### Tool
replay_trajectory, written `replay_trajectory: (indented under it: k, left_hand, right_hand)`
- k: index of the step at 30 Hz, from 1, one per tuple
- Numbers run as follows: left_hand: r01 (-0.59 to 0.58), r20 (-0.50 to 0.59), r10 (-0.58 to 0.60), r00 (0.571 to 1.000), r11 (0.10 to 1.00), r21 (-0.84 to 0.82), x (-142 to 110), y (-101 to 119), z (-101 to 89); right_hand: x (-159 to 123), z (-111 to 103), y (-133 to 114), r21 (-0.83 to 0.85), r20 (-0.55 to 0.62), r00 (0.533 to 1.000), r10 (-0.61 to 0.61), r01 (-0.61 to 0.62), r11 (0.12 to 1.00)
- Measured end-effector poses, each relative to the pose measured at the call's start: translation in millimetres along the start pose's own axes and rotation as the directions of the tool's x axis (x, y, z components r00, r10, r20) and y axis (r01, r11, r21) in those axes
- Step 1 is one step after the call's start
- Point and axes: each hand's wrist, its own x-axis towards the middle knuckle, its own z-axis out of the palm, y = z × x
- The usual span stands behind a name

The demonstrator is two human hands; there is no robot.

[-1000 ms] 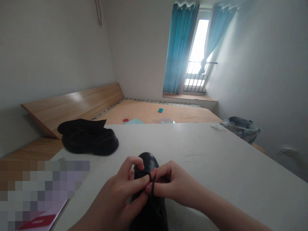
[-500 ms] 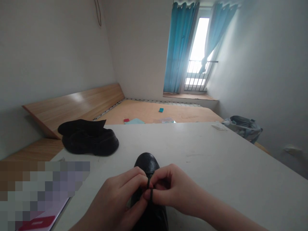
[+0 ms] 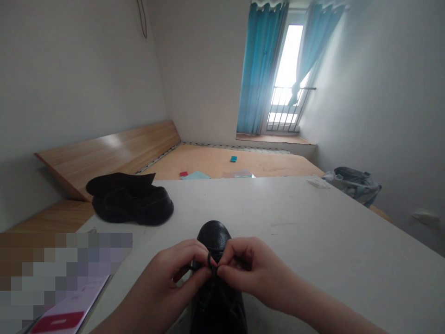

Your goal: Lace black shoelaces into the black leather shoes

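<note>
Left hand (image 3: 174, 274) and right hand (image 3: 251, 265) clamp the lace (image 3: 209, 258) above the shoe (image 3: 219, 301).
On the table (image 3: 327, 241), the shoe's long axis runs away from the person, toe foremost; both hands are equally near, left fingertips pinching from its left, right ones from its right.

Window (image 3: 294, 51): blown out to plain white, the main light from where I stand
Right wall (image 3: 385, 102): glowing near the curtain (image 3: 320, 35), greying farther off
Headboard (image 3: 114, 141): one soft patch of glare
Black shoe (image 3: 218, 301): faint sheen on the toe, the rest murky
Lower left corner: coarse pixel blocks (image 3: 48, 269)
</note>
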Motion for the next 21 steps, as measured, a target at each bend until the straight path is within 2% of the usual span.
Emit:
replay_trajectory:
  k: [2, 4, 9, 11, 13, 17, 21]
  left_hand:
    - [0.057, 0.006, -0.057, 0.998, 0.998, 0.029, -1.2, -0.9, -1.9]
    - [0.090, 0.021, -0.091, 0.996, 0.994, 0.063, -2.9, -1.4, -6.2]
    - [0.093, 0.149, -0.128, 0.980, 0.970, 0.223, -6.5, -7.0, -24.8]
    - [0.110, 0.165, -0.166, 0.972, 0.946, 0.304, -6.8, -10.9, -32.0]
    - [0.114, 0.183, -0.188, 0.965, 0.929, 0.351, -7.0, -14.4, -37.4]
    - [0.063, 0.239, -0.162, 0.957, 0.926, 0.373, -8.6, -17.7, -43.5]
    - [0.015, 0.260, -0.131, 0.957, 0.914, 0.405, -11.4, -17.8, -47.8]
  right_hand:
    - [-2.1, -2.0, -3.7, -0.090, -0.031, 0.996, -0.086, 0.083, 0.992]
    - [-5.5, -6.7, -9.3, -0.260, -0.015, 0.983, -0.184, 0.174, 0.950]
    - [-14.8, -23.6, -19.6, -0.615, 0.154, 0.935, -0.320, 0.344, 0.709]
    - [-17.6, -29.0, -20.6, -0.689, 0.183, 0.936, -0.302, 0.341, 0.639]
    - [-19.8, -32.7, -20.8, -0.725, 0.207, 0.948, -0.241, 0.314, 0.613]
    - [-22.6, -36.4, -22.9, -0.714, 0.265, 0.955, -0.133, 0.287, 0.639]
    - [-25.0, -39.1, -28.5, -0.716, 0.290, 0.949, -0.122, 0.300, 0.631]
